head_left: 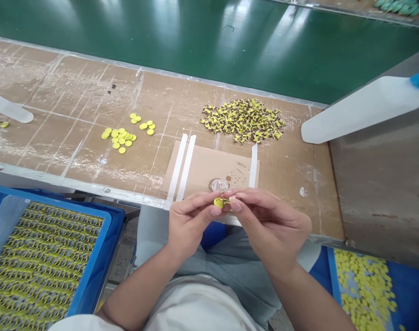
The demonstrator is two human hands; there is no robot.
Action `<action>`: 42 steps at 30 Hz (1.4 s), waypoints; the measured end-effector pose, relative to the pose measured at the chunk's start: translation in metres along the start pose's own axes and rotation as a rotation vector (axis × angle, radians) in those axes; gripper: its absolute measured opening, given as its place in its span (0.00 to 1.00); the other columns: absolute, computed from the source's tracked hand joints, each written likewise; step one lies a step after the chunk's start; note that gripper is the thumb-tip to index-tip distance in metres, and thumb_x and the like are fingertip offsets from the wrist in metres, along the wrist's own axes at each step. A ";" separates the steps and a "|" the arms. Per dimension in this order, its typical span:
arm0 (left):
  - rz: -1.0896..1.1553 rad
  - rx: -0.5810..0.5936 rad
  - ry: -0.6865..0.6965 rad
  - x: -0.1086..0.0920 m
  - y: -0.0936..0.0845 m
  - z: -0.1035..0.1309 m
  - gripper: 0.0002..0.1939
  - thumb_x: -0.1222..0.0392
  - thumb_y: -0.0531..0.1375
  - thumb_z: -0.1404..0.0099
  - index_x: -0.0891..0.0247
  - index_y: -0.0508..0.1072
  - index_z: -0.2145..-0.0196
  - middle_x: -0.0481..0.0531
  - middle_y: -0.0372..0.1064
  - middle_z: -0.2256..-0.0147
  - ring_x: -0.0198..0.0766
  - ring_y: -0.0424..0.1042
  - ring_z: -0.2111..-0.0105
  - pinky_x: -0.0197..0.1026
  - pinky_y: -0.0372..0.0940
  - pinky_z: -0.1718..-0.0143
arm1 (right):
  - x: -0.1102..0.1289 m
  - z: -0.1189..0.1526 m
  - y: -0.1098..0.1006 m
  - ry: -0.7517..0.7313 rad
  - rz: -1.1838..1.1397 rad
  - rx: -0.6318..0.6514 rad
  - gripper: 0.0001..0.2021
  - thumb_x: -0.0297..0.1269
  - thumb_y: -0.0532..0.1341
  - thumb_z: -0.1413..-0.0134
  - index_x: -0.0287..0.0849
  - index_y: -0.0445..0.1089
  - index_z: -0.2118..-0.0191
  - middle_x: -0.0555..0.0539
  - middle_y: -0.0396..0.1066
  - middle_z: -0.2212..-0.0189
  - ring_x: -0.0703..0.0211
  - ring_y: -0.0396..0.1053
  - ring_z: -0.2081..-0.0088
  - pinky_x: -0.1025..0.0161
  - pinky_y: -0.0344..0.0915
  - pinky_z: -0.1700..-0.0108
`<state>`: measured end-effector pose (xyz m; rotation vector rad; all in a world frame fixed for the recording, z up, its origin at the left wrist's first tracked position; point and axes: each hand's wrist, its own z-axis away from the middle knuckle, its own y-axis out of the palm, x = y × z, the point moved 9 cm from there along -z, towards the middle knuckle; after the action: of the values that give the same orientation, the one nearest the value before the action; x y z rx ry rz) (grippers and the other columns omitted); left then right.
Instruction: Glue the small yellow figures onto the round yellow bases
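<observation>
Between thumb and forefinger, my left hand [190, 223] pinches a small yellow disc [218, 202]. My right hand [269, 223] pinches a tiny yellow-and-dark piece [226, 201] at the disc's right side; the two parts seem to touch, though the fingertips partly hide them. Both hands are close together over the front edge of the bench. Just beyond them, a small round clear dish [219, 185] sits on a taped cardboard sheet [212, 161] marked with brown spots.
Farther back lies a heap of tiny yellow-and-dark pieces [243, 120]. Loose yellow discs [121, 137] are spread left of the sheet. A white bottle [363, 110] leans in from the right. Below stand a blue tray [107, 225] of rowed pieces and, lower right, many yellow discs [363, 285].
</observation>
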<state>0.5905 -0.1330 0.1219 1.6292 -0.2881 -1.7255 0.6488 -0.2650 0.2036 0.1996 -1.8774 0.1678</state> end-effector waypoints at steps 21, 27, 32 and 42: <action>-0.004 -0.057 -0.002 -0.002 -0.001 0.003 0.10 0.61 0.72 0.41 0.56 0.84 0.59 0.55 0.80 0.60 0.41 0.80 0.60 0.39 0.78 0.60 | 0.002 -0.002 0.001 -0.009 0.043 0.044 0.11 0.23 0.71 0.47 0.47 0.80 0.62 0.46 0.80 0.64 0.51 0.79 0.62 0.53 0.80 0.58; -0.023 -0.084 -0.013 0.000 -0.003 0.003 0.10 0.59 0.72 0.42 0.55 0.84 0.60 0.55 0.80 0.61 0.42 0.80 0.61 0.40 0.78 0.61 | -0.001 -0.002 0.001 0.034 0.027 0.043 0.10 0.22 0.71 0.47 0.46 0.80 0.63 0.46 0.80 0.64 0.52 0.79 0.63 0.58 0.80 0.61; -0.056 -0.105 -0.003 0.000 -0.006 0.004 0.11 0.59 0.73 0.42 0.56 0.85 0.60 0.56 0.81 0.61 0.43 0.80 0.60 0.41 0.78 0.60 | -0.003 -0.003 0.002 0.070 0.034 0.054 0.08 0.25 0.71 0.47 0.46 0.80 0.64 0.46 0.80 0.65 0.53 0.79 0.64 0.58 0.81 0.64; -0.104 -0.108 0.035 -0.005 -0.007 0.003 0.10 0.60 0.73 0.43 0.55 0.84 0.61 0.55 0.81 0.64 0.41 0.80 0.63 0.41 0.78 0.61 | -0.015 -0.010 0.005 0.182 0.051 0.168 0.03 0.30 0.71 0.46 0.45 0.80 0.66 0.46 0.79 0.66 0.53 0.78 0.63 0.57 0.77 0.57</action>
<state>0.5848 -0.1257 0.1222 1.6182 -0.0934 -1.7563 0.6618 -0.2574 0.1928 0.2433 -1.6881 0.3678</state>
